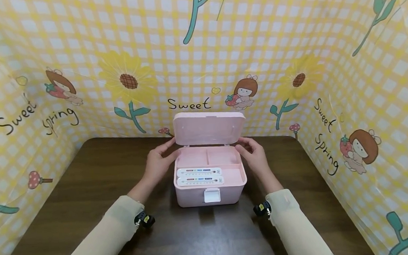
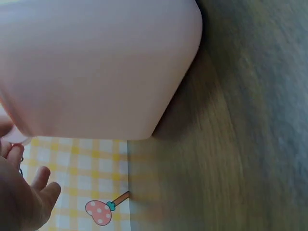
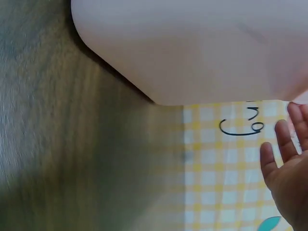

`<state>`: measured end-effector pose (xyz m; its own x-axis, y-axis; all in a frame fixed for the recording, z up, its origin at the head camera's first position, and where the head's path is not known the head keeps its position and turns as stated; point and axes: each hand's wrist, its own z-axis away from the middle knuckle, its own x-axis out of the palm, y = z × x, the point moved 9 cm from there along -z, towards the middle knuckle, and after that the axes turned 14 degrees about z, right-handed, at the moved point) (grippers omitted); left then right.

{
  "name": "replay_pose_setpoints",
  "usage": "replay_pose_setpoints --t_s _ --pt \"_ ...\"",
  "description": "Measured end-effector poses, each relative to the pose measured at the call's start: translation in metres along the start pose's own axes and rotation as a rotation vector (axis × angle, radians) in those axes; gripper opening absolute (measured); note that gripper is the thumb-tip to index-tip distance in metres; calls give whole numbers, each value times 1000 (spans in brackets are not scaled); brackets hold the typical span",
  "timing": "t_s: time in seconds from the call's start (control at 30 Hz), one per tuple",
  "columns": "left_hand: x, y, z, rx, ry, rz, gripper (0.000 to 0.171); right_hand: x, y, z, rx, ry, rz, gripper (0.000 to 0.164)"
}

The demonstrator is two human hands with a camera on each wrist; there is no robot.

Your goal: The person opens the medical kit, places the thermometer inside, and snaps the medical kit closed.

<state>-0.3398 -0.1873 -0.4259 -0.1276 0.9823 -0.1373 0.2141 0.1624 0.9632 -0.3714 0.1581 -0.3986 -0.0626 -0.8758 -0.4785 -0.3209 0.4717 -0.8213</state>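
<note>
A pink storage box [image 1: 194, 196] stands on the table with its lid [image 1: 209, 129] raised at the back. Inside sits a pink divided tray [image 1: 235, 174], where two flat white strips [image 1: 199, 172] with printed scales and coloured marks lie side by side at front left. My left hand [image 1: 158, 161] is at the back left corner, thumb on the rim and index fingertip by the lid's lower edge. At the back right corner, my right hand [image 1: 254, 153] mirrors it, thumb at the rim. In the right wrist view, the fingers [image 3: 285, 142] extend loosely, spread apart.
A white latch [image 1: 212, 195] is on the box's front. The dark wooden table [image 1: 88, 189] ends behind the box at a yellow checked cloth [image 1: 172, 67], which also rises along both sides. Black wrist cameras [image 1: 144, 219] sit at both cuffs.
</note>
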Motion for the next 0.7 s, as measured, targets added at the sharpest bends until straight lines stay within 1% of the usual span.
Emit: replay_pose_setpoints --t_s 0.07,0.17,0.2,0.33,0.5,0.6,0.7 --pt "-1 3 4 -18 -27 -11 57 -1 -8 3 -16 -54 -9 41" --pt "-2 11 7 -23 -67 -13 58 1 -5 2 -54 -115 23 51" --pt "-2 14 8 -24 -81 -11 57 2 -3 1 -64 -134 35 56" --pt "-1 26 9 -17 -130 -13 55 0 -7 2 -109 -202 77 80" --pt "1 36 15 -60 -172 -22 67 -4 -11 5 -125 -269 36 99" --pt "4 40 20 -92 -211 -6 71 -5 -12 9 -133 -315 3 109" --pt "6 41 25 -130 -254 28 71 -6 -11 15 -103 -350 -22 118"
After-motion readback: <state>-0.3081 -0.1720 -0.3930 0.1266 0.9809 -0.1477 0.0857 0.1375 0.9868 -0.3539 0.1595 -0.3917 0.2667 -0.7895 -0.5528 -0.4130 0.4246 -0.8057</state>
